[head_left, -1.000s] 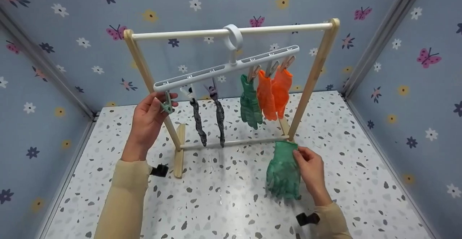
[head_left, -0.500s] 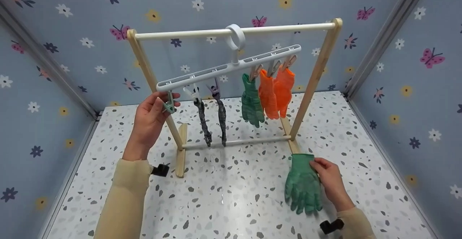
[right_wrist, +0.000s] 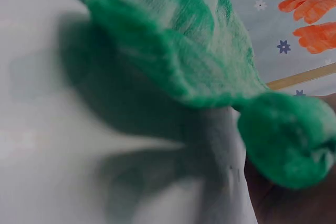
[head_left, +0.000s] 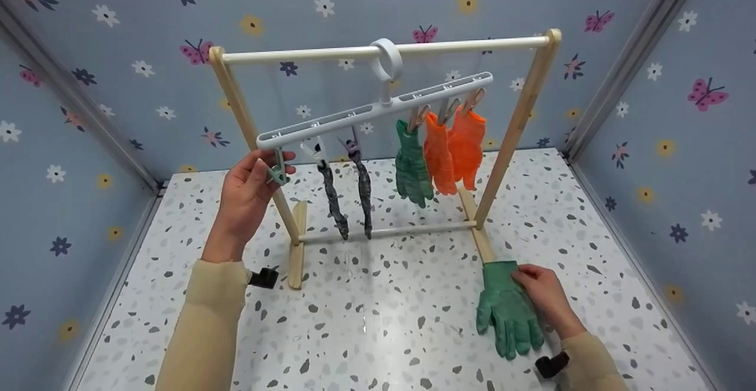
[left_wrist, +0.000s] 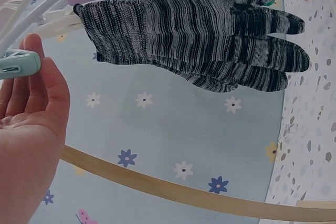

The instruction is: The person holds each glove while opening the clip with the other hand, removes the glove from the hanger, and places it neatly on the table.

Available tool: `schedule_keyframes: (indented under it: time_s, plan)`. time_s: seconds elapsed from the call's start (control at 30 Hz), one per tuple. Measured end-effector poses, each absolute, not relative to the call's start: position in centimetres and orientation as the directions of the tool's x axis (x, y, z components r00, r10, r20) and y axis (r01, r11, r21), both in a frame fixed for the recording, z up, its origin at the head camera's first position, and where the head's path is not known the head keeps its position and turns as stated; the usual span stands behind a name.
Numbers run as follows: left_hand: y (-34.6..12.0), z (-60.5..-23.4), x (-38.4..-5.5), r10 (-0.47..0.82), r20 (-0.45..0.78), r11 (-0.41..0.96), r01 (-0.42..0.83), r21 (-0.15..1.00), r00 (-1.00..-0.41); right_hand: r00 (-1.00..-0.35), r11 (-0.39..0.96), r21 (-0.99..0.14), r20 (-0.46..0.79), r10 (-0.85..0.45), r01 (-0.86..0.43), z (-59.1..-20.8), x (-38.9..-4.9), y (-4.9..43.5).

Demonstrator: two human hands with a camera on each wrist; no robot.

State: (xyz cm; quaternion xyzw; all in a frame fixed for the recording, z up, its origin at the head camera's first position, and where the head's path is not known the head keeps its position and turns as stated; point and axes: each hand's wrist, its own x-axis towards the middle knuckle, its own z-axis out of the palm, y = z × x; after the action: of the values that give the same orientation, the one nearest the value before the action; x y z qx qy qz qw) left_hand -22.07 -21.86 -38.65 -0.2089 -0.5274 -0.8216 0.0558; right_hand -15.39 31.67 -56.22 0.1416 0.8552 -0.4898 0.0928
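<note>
A white clip hanger (head_left: 378, 110) hangs tilted from the top bar of a wooden rack (head_left: 525, 113). My left hand (head_left: 273, 169) pinches a pale green clip (head_left: 276, 172) at the hanger's low left end; the left wrist view shows that clip (left_wrist: 18, 62) against my fingers. Beside it hang two black-grey striped gloves (head_left: 348, 193), close up in the left wrist view (left_wrist: 210, 30). A green glove (head_left: 411, 166) and two orange gloves (head_left: 452, 149) hang further right. My right hand (head_left: 522, 273) grips the cuff of a second green glove (head_left: 509, 317) that lies on the table, blurred in the right wrist view (right_wrist: 173, 40).
The rack stands on a speckled white table (head_left: 378, 332) walled on three sides by blue flowered panels (head_left: 679, 143). The rack's wooden feet (head_left: 293, 255) and low crossbar (head_left: 413, 230) lie between my hands. Black straps sit at both wrists.
My right hand has carried the green glove right and towards me, lowering it onto the table past the rack's right foot. My left hand has stayed on the clip.
</note>
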Motion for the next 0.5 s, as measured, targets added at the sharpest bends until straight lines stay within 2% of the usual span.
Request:
schedule_keyframes:
  time_s: [0.3, 0.5]
  plan:
    - [-21.78, -38.62, -22.0, 0.126, 0.416, -0.442, 0.324, 0.836, -0.901, -0.949, 0.552, -0.773, -0.276, 0.151, 0.312, -56.29, -15.18, 32.15]
    - [-21.71, -38.58, -22.05, 0.127, 0.418, -0.468, 0.317, 0.825, -0.899, -0.942, 0.527, -0.781, -0.276, 0.19, 0.336, -56.03, -15.04, 32.35]
